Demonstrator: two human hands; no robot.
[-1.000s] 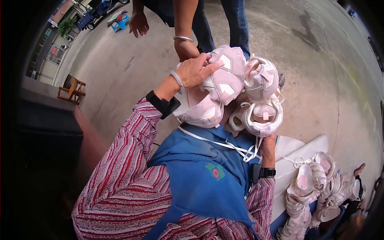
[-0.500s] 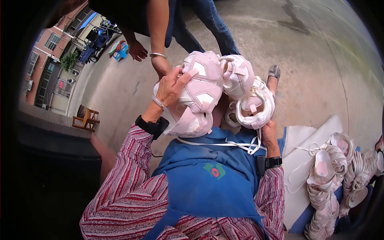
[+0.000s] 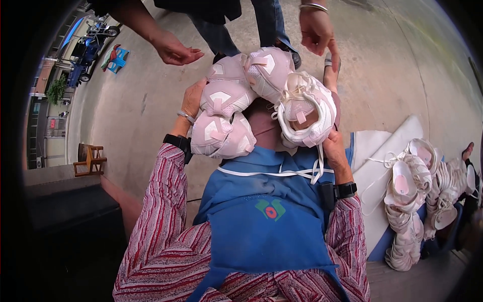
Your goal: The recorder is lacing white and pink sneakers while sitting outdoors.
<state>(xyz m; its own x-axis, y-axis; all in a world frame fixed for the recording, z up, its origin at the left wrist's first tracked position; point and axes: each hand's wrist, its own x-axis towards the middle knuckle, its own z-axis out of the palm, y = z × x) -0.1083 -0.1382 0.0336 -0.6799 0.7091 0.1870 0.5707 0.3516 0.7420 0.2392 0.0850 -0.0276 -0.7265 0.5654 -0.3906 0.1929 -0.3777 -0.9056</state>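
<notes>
A curved row of nested pink and white shoe uppers arches over my lap. My left hand grips the outer side of its left end, its fingers partly hidden behind the uppers. My right hand is closed on the lower edge of the right-end shoe upper, whose opening faces me. White laces hang from that upper across my blue apron. Beyond the row, another person's hand reaches in from the left, apart from the uppers, and their other hand hangs at the right with a finger pointing down.
To my right, stacks of similar shoe uppers lie by a white sheet. The other person stands facing me on the concrete floor. Farther left are a wooden stool, a small blue stool and a blue vehicle.
The row has spread into a wider arch, its left part moving left and down with my left hand. The other person's hands have come away from the uppers, one now at the right.
</notes>
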